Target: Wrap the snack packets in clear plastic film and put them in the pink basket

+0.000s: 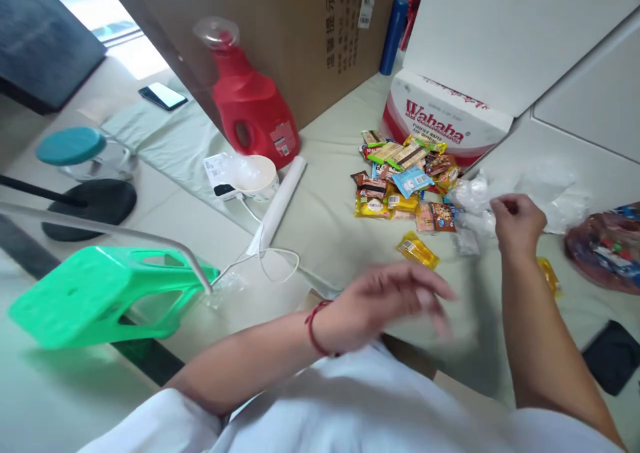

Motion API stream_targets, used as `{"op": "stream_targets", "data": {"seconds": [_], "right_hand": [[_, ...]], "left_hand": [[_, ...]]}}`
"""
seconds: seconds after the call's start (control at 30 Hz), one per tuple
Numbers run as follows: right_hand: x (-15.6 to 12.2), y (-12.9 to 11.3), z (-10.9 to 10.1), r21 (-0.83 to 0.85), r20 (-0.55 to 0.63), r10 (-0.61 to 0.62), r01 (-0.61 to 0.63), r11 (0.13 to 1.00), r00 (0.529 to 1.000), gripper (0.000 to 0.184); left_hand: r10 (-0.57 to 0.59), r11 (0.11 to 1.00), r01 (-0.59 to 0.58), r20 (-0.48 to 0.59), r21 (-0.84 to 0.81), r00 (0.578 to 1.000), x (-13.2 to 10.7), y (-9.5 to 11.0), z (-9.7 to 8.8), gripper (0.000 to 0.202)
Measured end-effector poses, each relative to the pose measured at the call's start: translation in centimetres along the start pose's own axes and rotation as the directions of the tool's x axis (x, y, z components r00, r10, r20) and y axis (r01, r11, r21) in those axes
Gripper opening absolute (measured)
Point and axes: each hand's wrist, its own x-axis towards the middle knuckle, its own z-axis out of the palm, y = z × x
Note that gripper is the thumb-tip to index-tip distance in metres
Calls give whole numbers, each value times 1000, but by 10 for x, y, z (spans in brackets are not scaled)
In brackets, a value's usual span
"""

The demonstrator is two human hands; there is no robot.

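My left hand (385, 300), with a red cord at the wrist, hangs over the front of the cloth-covered surface. It is blurred, its fingers are stretched out, and nothing shows in it. Curled closed, my right hand (520, 223) is beside the crumpled clear plastic bags (555, 186); whether it grips one is hidden. To its left lies a pile of wrapped snacks (400, 180) in brown, yellow, blue and green packets. A single yellow packet (418, 250) lies apart, between the pile and my left hand. Another yellow packet (550, 276) is partly behind my right forearm.
A Wahaha carton (445, 120) stands behind the snacks. Left of it are a large cardboard box (300, 40), a red jug (255, 106), a white cup (260, 176) and a cable. A filled reddish bag (607, 246) and black item (613, 356) lie right; a green stool (100, 300) left.
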Motion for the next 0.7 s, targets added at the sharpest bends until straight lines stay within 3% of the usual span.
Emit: {"op": "stream_targets", "data": {"seconds": [0.07, 0.13, 0.17, 0.23, 0.3, 0.4, 0.47, 0.53, 0.63, 0.7], "right_hand": [[-52, -7, -14, 310, 42, 90, -98, 946, 995, 20], [-110, -16, -19, 424, 185, 115, -185, 886, 976, 26], [-137, -20, -20, 424, 260, 115, -220, 879, 959, 27], [-183, -27, -19, 415, 333, 96, -238, 878, 938, 25], [-211, -29, -19, 459, 305, 50, -193, 867, 951, 19], [-228, -21, -23, 530, 269, -73, -85, 844, 960, 10], [-228, -14, -29, 496, 366, -168, -39, 868, 915, 8], [-224, -11, -36, 439, 381, -196, 10, 898, 904, 9], [-217, -22, -42, 378, 229, -216, 118, 918, 949, 12], [-215, -34, -37, 329, 315, -326, 219, 919, 892, 19]], "left_hand": [[26, 998, -12, -208, 67, 978, 59, 16, -31, 36], [-108, 992, 127, -373, 27, 922, 89, 3, -51, 43], [-192, 980, 194, -406, -36, 894, 96, -8, -58, 48], [-294, 956, 267, -349, -124, 890, 100, -29, -66, 58], [-280, 958, 244, -312, -151, 908, 99, -43, -71, 64], [-206, 973, 151, -363, -173, 909, 97, -47, -79, 61], [-164, 982, 112, -385, -155, 908, 96, -46, -84, 57], [-70, 998, 62, -433, -33, 899, 95, -44, -85, 49], [120, 970, 3, -495, 242, 861, 94, -46, -79, 42], [179, 942, -3, -496, 335, 850, 96, -48, -72, 38]]}}
